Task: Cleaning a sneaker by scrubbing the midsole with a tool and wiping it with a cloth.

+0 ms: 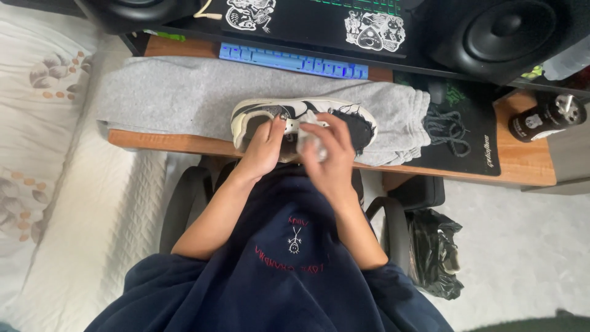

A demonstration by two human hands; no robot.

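Note:
A white and black sneaker (344, 112) lies on its side on a grey cloth (184, 92) spread over the wooden desk (522, 163). My left hand (265, 146) grips the sneaker at its heel opening and steadies it. My right hand (329, 154) holds a small white wipe (309, 132) pressed against the shoe's side near the middle. The laces are out of the shoe; a bundle of dark laces (447, 128) lies to the right on a black mat (467, 123).
A blue-lit keyboard (294, 60) sits behind the cloth, with two black speakers (504, 34) at the back. A dark can (544, 118) stands at the desk's right end. A second shoe in a black bag (437, 252) lies on the floor beside my chair. A bed (55, 154) is at left.

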